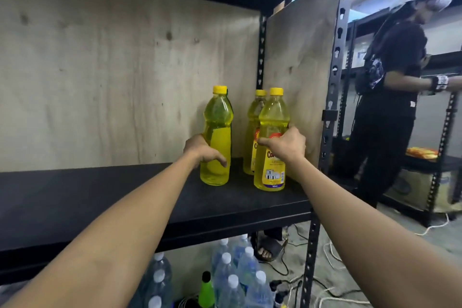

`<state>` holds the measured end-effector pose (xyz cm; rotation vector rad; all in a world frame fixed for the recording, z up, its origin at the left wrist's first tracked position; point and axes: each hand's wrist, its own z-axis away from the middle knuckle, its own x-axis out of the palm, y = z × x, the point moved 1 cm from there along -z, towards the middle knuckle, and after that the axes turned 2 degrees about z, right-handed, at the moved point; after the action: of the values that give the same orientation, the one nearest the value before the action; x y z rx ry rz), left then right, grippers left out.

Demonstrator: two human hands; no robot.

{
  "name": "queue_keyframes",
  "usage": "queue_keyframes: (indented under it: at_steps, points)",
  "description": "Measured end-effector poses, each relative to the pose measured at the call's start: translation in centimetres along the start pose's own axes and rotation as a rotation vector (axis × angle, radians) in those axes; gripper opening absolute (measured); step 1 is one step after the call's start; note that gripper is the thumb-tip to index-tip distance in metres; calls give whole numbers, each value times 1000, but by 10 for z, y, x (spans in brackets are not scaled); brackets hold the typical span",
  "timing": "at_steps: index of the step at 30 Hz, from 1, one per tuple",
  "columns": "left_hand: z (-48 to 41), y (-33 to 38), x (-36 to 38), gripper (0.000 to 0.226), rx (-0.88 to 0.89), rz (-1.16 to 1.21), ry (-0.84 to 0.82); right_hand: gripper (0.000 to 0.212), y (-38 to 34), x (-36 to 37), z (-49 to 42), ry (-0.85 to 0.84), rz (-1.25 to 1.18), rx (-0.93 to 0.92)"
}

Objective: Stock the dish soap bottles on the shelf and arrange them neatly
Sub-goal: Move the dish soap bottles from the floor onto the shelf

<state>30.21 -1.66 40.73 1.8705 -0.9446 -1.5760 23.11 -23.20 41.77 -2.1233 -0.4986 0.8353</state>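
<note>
Three yellow bottles with yellow caps stand at the right end of the black shelf [100,195]. My left hand [203,150] grips the left bottle [218,117] around its lower half; its label faces away. My right hand [287,144] grips the front right bottle [272,112] at its waist, above the label. The third bottle [255,112] stands upright behind it, close to the plywood back wall, partly hidden.
Plywood panels [112,70] close the back and right side of the bay. Below the shelf stand several clear water bottles [240,275] and a green bottle [206,290]. Cables lie on the floor. A person in black [390,97] works at the neighbouring rack to the right.
</note>
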Motion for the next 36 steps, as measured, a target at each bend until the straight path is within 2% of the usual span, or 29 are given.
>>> queue_keyframes:
  at_steps: [2,5,8,10,11,13,15,17,18,20,22,24,25,26,27,28,30,31,33,34,36]
  points:
    - [0,-2,1,93,-10,10,-32,79,3,1,-1,-16,-10,-12]
    - [-4,-14,0,119,10,35,-25,84,4,-3,4,-103,-28,51]
    - [9,-19,1,109,13,116,-31,95,11,-10,14,-191,-17,135]
    - [24,-20,0,104,-7,138,-83,100,16,-19,38,-109,5,80]
    - [35,-24,1,105,-36,141,-100,96,20,-25,61,-40,16,5]
    - [75,-29,-3,106,-43,71,-39,71,33,-33,125,111,39,-183]
    - [140,-44,-6,94,127,-26,196,47,64,-28,203,124,76,-295]
    - [214,-80,4,66,401,35,415,36,119,-3,283,-99,141,-259]
    - [249,-105,13,53,484,50,438,34,149,12,320,-276,180,-179]
    - [303,-172,44,35,483,35,305,35,204,42,385,-666,295,96]
    - [335,-247,83,32,225,-5,29,44,245,68,440,-986,399,313]
    - [350,-304,119,38,-95,-132,-329,44,274,90,482,-1185,412,564]
    - [359,-330,135,38,-275,-173,-478,36,284,97,500,-1308,443,628]
    - [365,-354,150,35,-470,-169,-535,32,299,108,517,-1352,462,612]
    - [373,-378,160,40,-700,-105,-521,39,314,118,533,-1379,476,656]
    - [381,-402,167,57,-923,15,-440,58,327,128,548,-1380,498,719]
    - [397,-444,177,95,-1363,250,-250,88,345,143,572,-1386,580,676]
    - [402,-458,182,100,-1526,375,-172,93,351,148,579,-1393,581,684]
    - [399,-477,197,80,-1685,632,-91,100,362,159,587,-1404,613,655]
    - [395,-473,201,68,-1708,700,-78,102,367,163,591,-1408,635,631]
    - [388,-476,212,62,-1740,826,3,104,378,169,597,-1431,679,585]
